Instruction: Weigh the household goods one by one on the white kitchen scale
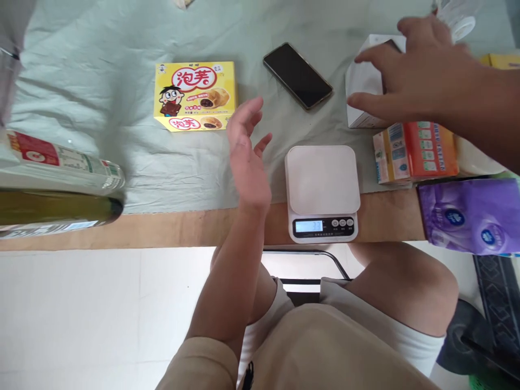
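My left hand (pixel 247 157) hovers open above the table, fingers spread, just left of a white kitchen scale (pixel 320 189) whose display is lit. A yellow snack box (pixel 195 96) lies flat a little beyond and to the left of that hand. My right hand (pixel 410 67) reaches over a white box (pixel 359 84) at the far right, fingers spread across its top; whether it grips the box is unclear. A black phone (pixel 298 75) lies face up between the yellow box and the white box.
An orange and white carton (pixel 414 153) and a purple tissue pack (pixel 471 214) sit right of the scale. Bottles (pixel 60 189) lie at the left edge. A pale green cloth (pixel 101 97) covers the table; its wooden front edge (pixel 162 230) is bare.
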A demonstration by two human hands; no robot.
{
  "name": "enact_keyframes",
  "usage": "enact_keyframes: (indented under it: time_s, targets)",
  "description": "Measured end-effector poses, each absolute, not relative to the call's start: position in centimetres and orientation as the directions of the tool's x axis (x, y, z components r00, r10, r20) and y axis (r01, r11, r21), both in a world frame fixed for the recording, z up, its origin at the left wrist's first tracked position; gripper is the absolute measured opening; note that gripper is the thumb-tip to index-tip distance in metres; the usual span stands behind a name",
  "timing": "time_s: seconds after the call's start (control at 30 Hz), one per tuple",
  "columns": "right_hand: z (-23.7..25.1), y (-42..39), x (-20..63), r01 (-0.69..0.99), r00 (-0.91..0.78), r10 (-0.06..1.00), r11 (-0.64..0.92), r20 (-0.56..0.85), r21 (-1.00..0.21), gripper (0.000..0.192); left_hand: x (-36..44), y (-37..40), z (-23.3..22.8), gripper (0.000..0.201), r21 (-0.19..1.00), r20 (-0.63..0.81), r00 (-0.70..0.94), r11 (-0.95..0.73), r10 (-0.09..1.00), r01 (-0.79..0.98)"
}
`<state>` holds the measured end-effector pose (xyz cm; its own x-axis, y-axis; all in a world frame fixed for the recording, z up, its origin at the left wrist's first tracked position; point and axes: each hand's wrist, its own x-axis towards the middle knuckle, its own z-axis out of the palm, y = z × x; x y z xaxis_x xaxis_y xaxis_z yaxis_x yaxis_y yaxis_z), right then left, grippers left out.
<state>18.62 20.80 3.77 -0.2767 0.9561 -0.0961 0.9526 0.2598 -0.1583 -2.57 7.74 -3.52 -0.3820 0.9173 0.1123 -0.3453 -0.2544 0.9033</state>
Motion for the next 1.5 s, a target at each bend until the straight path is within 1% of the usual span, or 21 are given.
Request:
enact_keyframes:
  time_s: [0.03,0.07,0.1,0.13,0.23,0.33,0.47,0.6,0.73,0.8,0.87,0.93,0.97,1.03,1.1,1.17,1.2,1.27,1.4,1.5]
  targets:
    - [4.1,20.2,17.1,0.941,-0.327,0.942,0.318,-0.075,-0.114,0.074,-2.9,7.9,-3.5,0.032,0.909,0.087,-0.437,-0.251,0.895,-0.332]
    - [4.3,19.6,15.2,0.913,-0.404,0.912,0.397,-0.071,-0.097,0.078,-3.2,8.0,-3.5,0.03,0.913,0.063,-0.495,-0.25,0.866,-0.322]
    - [4.4,19.2,13.1,0.863,-0.498,0.865,0.489,-0.056,-0.125,0.08,-3.5,8.2,-3.4,0.029,0.914,0.038,-0.553,-0.252,0.832,-0.318]
    - [4.3,18.9,10.8,0.81,-0.579,0.81,0.559,-0.091,-0.177,0.081,-3.9,8.3,-3.4,0.03,0.915,0.011,-0.601,-0.251,0.799,-0.317]
    - [3.1,19.2,4.2,0.72,-0.687,0.715,0.644,-0.13,-0.258,0.083,-4.9,8.7,-3.0,0.036,0.902,-0.057,-0.698,-0.264,0.713,-0.342]
    - [1.4,21.0,-0.4,0.688,-0.717,0.684,0.662,-0.136,-0.296,0.091,-5.6,9.0,-2.6,0.039,0.875,-0.095,-0.773,-0.319,0.627,-0.365]
    - [-0.4,23.9,-3.0,0.735,-0.676,0.697,0.608,-0.241,-0.301,0.113,-6.5,9.1,-2.1,0.04,0.873,-0.066,-0.831,-0.372,0.553,-0.317]
    - [-1.0,24.6,-2.9,0.724,-0.688,0.685,0.626,-0.241,-0.289,0.117,-7.9,9.1,-1.9,0.042,0.862,-0.084,-0.852,-0.392,0.516,-0.322]
    - [-1.5,23.3,-1.1,0.661,-0.75,0.621,0.681,-0.229,-0.316,0.115,-9.6,8.7,-1.7,0.043,0.841,-0.076,-0.892,-0.452,0.445,-0.297]
    - [-1.7,22.5,0.2,0.634,-0.773,0.59,0.706,-0.233,-0.317,0.117,-10.4,8.5,-1.7,0.04,0.864,-0.068,-0.907,-0.43,0.415,-0.261]
    - [-1.8,21.7,1.7,0.637,-0.771,0.587,0.701,-0.248,-0.322,0.12,-11.0,8.3,-1.9,0.036,0.919,-0.105,-0.888,-0.298,0.447,-0.259]
    - [-1.6,20.9,3.1,0.653,-0.754,0.614,0.659,-0.235,-0.373,0.117,-11.6,8.2,-2.4,0.031,0.95,-0.178,-0.842,-0.134,0.51,-0.282]
    - [-1.3,20.5,3.8,0.665,-0.736,0.641,0.628,-0.217,-0.404,0.113,-11.7,8.1,-2.7,0.029,0.951,-0.213,-0.816,-0.077,0.537,-0.299]
    - [-0.7,19.3,5.1,0.711,-0.656,0.732,0.52,-0.18,-0.474,0.096,-11.9,8.1,-3.3,0.03,0.944,-0.252,-0.766,-0.025,0.591,-0.329]
    - [-0.3,17.9,6.0,0.764,-0.545,0.814,0.386,-0.198,-0.517,0.08,-11.9,8.0,-3.7,0.028,0.938,-0.278,-0.71,0.023,0.647,-0.346]
    - [-0.2,16.3,6.7,0.781,-0.478,0.843,0.28,-0.246,-0.558,0.073,-11.7,7.9,-3.8,0.021,0.941,-0.285,-0.681,0.062,0.675,-0.333]
    - [-0.2,15.6,6.9,0.774,-0.475,0.839,0.256,-0.264,-0.578,0.07,-11.6,7.9,-3.7,0.018,0.947,-0.275,-0.687,0.066,0.673,-0.314]
    - [-0.3,14.5,7.0,0.741,-0.505,0.822,0.256,-0.263,-0.621,0.062,-11.4,7.9,-3.3,0.016,0.965,-0.223,-0.733,0.039,0.643,-0.26]
    - [0.3,13.6,7.2,0.643,-0.547,0.822,0.291,-0.158,-0.709,0.05,-10.8,8.1,-2.3,0.02,0.988,-0.079,-0.81,-0.063,0.581,-0.142]
    - [1.6,13.2,8.5,0.595,-0.526,0.848,0.313,-0.064,-0.74,0.05,-10.1,8.2,-1.8,0.029,0.978,0.024,-0.826,-0.185,0.564,-0.098]
